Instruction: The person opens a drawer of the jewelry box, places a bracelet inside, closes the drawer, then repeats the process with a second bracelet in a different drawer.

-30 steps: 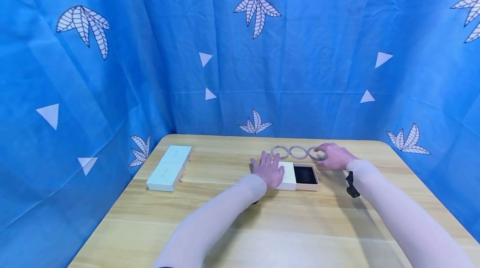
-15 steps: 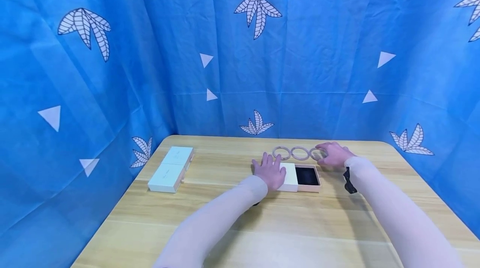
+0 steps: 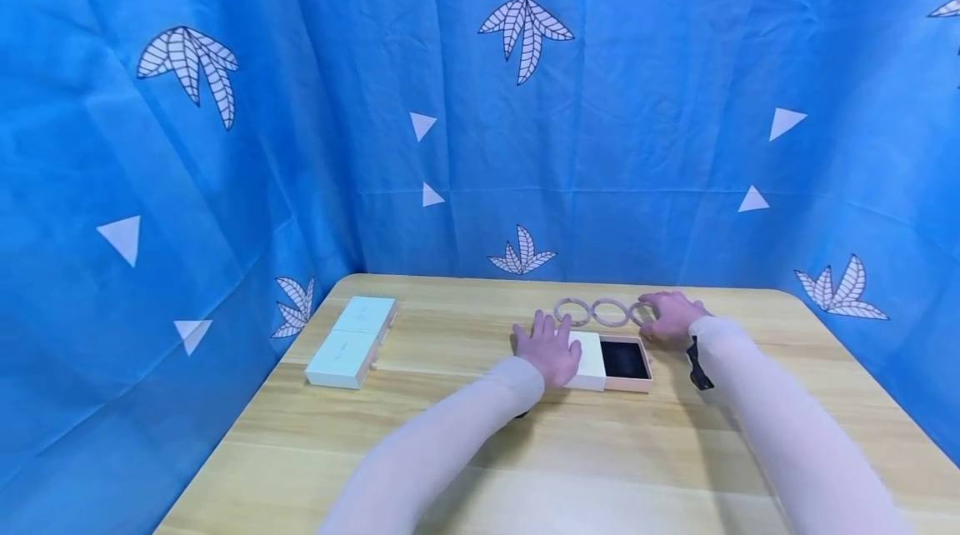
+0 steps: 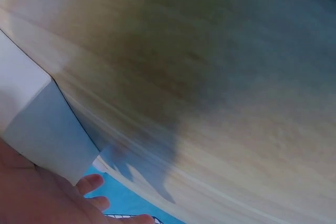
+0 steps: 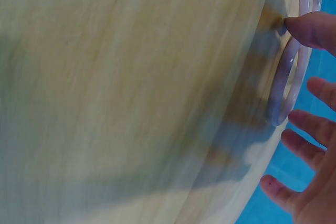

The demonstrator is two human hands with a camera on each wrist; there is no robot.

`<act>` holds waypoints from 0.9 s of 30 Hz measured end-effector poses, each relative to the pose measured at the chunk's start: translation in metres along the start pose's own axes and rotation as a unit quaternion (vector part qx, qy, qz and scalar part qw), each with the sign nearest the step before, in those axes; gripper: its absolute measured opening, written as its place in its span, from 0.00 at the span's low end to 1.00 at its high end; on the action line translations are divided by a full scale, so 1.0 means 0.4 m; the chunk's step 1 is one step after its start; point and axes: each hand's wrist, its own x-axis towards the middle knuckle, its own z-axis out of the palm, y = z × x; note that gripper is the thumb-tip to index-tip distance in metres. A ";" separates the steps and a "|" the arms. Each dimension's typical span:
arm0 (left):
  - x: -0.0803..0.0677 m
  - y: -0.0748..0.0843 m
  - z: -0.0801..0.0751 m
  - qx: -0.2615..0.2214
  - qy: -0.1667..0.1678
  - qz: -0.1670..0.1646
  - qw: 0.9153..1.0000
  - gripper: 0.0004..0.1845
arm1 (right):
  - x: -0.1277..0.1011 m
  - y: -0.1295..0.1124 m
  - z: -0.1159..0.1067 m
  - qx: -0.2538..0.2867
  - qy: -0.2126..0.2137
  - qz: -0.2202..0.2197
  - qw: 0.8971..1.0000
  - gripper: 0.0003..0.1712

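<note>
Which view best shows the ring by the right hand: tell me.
Right wrist: the ring looks largest, nearly whole. The head view shows it small, partly covered by the right hand; left wrist omits it.

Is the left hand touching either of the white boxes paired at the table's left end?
Apart: the head view shows a stretch of tabletop between the left hand and the paired boxes.

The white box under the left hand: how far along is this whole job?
Done, it seems: the tray sits partly out of the white box, its black inside showing. In hand: the left hand rests on the box; the right hand is at the rightmost ring. Left, probably: placing that ring inside, since the visible tray holds none, then closing it.
</note>
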 end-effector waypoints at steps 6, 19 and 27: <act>0.002 0.007 0.004 0.002 0.005 0.002 1.000 0.34 | -0.005 0.007 -0.005 0.000 -0.001 0.004 1.000 0.44; 0.001 0.007 -0.001 -0.002 0.006 -0.004 1.000 0.34 | 0.004 0.004 -0.003 -0.011 0.009 -0.008 1.000 0.39; -0.009 0.002 -0.004 -0.002 0.006 -0.003 1.000 0.34 | 0.022 0.015 0.019 -0.019 0.020 -0.008 1.000 0.38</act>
